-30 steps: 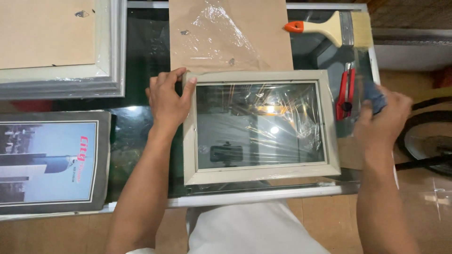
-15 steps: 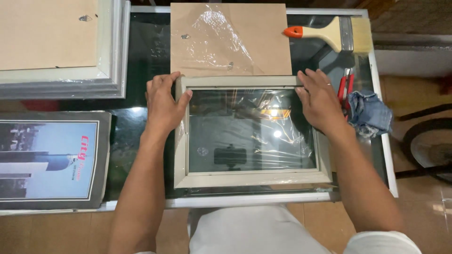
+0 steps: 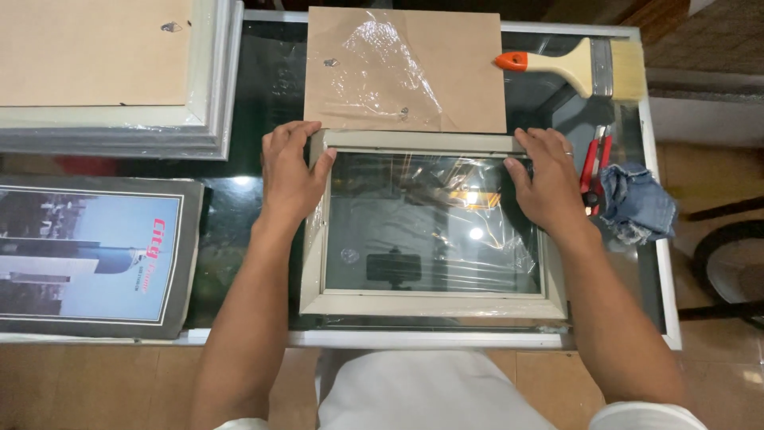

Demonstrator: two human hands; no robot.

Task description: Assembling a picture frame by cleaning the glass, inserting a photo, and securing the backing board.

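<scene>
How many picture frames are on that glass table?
2. One pale frame lies in the middle, with the left hand and right hand on its top corners. Another frame lies face down at top left; more may be stacked beneath it.

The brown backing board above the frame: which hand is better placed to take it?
Probably the left hand. It rests on the picture frame at its upper left corner, just under the backing board. The right hand lies lower on the frame's right side, nearer the red cutter.
</scene>
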